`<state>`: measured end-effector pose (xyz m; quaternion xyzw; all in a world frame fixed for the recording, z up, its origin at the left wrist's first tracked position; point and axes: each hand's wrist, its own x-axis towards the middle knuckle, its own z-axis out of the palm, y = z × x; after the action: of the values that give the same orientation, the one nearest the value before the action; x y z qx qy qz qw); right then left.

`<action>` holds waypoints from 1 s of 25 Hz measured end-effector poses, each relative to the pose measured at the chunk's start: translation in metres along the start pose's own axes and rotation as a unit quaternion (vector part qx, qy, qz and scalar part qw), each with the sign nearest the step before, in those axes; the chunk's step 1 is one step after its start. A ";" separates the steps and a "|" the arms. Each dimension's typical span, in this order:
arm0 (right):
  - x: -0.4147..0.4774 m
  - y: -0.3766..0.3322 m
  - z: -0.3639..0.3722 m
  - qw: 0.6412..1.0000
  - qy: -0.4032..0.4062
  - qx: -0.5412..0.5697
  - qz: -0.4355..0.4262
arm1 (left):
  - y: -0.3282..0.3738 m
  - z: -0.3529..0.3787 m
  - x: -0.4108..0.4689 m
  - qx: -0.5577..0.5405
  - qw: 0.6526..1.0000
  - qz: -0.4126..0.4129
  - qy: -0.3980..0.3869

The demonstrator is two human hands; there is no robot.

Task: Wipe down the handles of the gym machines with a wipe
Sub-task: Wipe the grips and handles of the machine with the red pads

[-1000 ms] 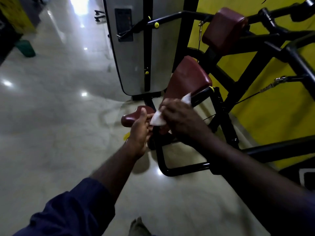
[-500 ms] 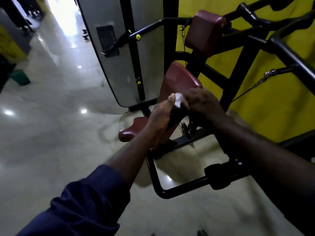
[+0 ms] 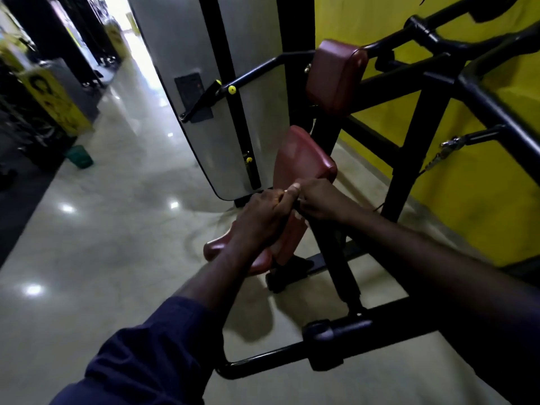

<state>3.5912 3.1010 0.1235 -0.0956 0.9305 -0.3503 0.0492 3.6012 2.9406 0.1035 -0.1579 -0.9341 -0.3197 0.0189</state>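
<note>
My left hand [image 3: 260, 217] and my right hand [image 3: 321, 203] meet fingertip to fingertip in front of the maroon back pad [image 3: 301, 159] of a black-framed gym machine. Both hands have curled fingers closed on the white wipe [image 3: 298, 218]. Only a pale sliver of the wipe shows below the knuckles; the rest is hidden between the hands. A black lever bar [image 3: 336, 258] runs down from under my right hand to a padded black handle [image 3: 330, 331] near the floor. The maroon seat [image 3: 222, 247] lies below my left wrist.
A grey weight-stack housing [image 3: 187, 83] stands behind the seat. A second maroon pad [image 3: 336, 74] sits higher on the frame, with black tubes [image 3: 482, 92] crossing before the yellow wall [image 3: 482, 200]. Glossy tile floor [image 3: 102, 229] stretches left, with a green object [image 3: 80, 156] and dark equipment.
Both hands rose from the low handle to the front of the back pad and closed together. The wipe, plainly visible earlier, is now almost fully covered. The view lifted and shifted left.
</note>
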 end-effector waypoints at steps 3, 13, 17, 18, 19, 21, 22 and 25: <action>0.007 -0.001 -0.005 0.960 -0.059 0.262 0.076 | 0.006 0.000 0.000 -0.007 0.999 0.019 0.026; -0.031 0.026 0.009 1.000 -0.010 0.006 0.004 | 0.019 -0.003 -0.001 -0.086 0.992 -0.095 -0.005; -0.061 0.028 0.033 0.984 0.004 -0.176 0.004 | 0.019 -0.004 -0.008 -0.051 0.997 -0.022 0.057; -0.053 0.025 0.034 0.986 -0.008 -0.165 0.007 | 0.018 -0.005 -0.007 -0.065 0.996 -0.045 0.036; -0.041 0.024 0.029 0.992 -0.001 -0.127 0.011 | 0.019 -0.007 -0.006 -0.090 0.993 -0.070 0.013; -0.015 0.023 0.019 1.000 0.007 -0.001 0.004 | 0.019 -0.004 -0.003 -0.075 0.994 -0.082 0.010; -0.009 0.021 0.017 0.999 0.014 0.031 0.002 | 0.018 -0.003 -0.004 -0.045 0.996 -0.062 0.034; -0.028 0.020 0.023 0.997 0.000 0.081 0.014 | 0.009 0.002 -0.005 0.033 0.997 -0.029 0.058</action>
<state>3.6195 3.1065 0.0936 -0.0784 0.9002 -0.4238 0.0614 3.6091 2.9470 0.1071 -0.1115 -0.9455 -0.2980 0.0689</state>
